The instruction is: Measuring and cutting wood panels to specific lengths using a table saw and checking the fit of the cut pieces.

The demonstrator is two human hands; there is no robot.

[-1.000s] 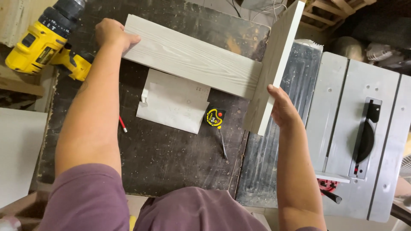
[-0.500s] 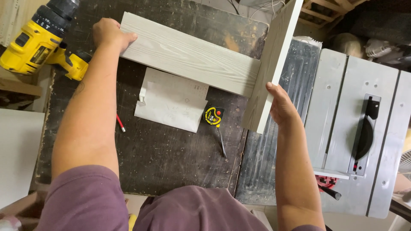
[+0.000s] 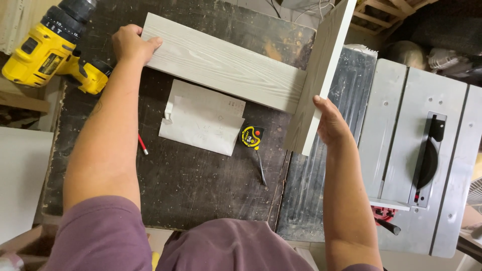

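Nearest the person, on the dark scuffed worktop (image 3: 191,190), a yellow tape measure (image 3: 251,137) lies at the centre, with a sheet of paper (image 3: 203,117) touching it at nine o'clock and a red pencil (image 3: 143,145) further out the same way. At three o'clock the right hand (image 3: 329,123) presses flat against the upright grey board (image 3: 324,75), fingers laid along its face rather than curled round it. Beyond the paper the long grey plank (image 3: 221,62) lies flat, its right end butting that upright board; the left hand (image 3: 131,44) grasps its far left end at eleven o'clock. A yellow cordless drill (image 3: 47,50) rests at ten o'clock, a grey table saw (image 3: 427,150) at three.
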